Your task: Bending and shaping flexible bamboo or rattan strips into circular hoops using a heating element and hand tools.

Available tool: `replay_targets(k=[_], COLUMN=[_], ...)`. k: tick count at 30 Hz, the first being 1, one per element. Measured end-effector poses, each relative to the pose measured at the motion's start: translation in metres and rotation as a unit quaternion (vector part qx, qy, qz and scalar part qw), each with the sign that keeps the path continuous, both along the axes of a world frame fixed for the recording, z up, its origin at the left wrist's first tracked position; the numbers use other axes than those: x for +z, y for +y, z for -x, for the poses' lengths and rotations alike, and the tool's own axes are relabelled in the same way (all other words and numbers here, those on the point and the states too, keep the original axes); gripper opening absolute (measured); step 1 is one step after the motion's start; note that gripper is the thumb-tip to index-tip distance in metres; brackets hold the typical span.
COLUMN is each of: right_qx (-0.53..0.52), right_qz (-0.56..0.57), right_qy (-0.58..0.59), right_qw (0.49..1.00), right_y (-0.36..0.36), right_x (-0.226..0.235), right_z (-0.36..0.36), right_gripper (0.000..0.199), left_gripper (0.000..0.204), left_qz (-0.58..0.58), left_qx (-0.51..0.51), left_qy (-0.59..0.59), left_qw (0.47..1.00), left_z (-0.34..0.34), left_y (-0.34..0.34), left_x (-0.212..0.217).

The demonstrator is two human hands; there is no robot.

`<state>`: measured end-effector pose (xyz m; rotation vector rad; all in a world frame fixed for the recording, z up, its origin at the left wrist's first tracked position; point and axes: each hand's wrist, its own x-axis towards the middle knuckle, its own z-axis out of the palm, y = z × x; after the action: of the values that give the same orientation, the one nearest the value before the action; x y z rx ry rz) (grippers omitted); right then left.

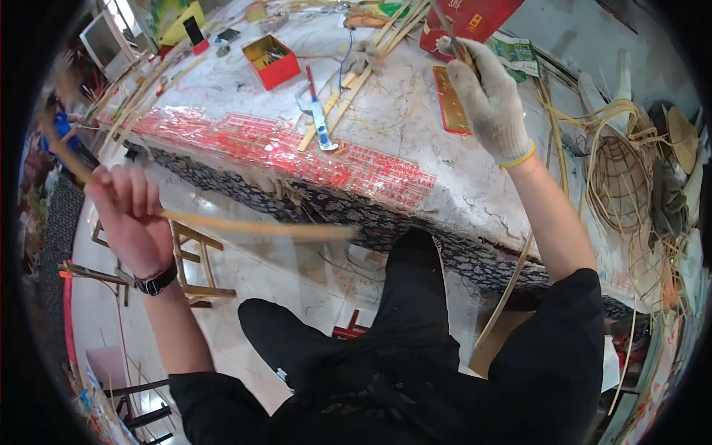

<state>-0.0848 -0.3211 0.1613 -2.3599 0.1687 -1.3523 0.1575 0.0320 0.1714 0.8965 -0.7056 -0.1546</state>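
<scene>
The pale, bamboo-like strip (222,222) was airborne off the near edge of the tabletop (222,93), the bare left hand (133,219) curled around it. It was probably light, springy and splinter-prone (best gripped by its flat faces, mid-length). The right hand (486,104), in a coarse knitted glove (498,119), was wrapped around a narrow tool (451,33) above the tabletop.

shirt (386,400): black, short-sleeved | trousers (415,297): black | left-wrist strap (156,283): black | right glove (489,107): off-white knit, yellow hem (519,159)
</scene>
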Motion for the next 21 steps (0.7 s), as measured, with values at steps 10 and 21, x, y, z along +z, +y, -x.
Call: replay_targets(k=[10,21], right_qx=[0.065,-0.061], right_qz=[-0.144,0.095], right_qy=[0.058,0.06], right_qw=[0.986,0.992], right_y=[0.118,0.104], right_x=[0.083,0.081], right_z=[0.051,0.091], right_gripper=[0.029,0.027], left_gripper=[0.03,0.03], left_qz=[0.223,0.349], left_qx=[-0.232,0.002], left_qy=[0.049,0.255], left_qw=[0.945,0.902], left_z=[0.046,0.098], left_y=[0.06,-0.061], left_x=[0.028,-0.067])
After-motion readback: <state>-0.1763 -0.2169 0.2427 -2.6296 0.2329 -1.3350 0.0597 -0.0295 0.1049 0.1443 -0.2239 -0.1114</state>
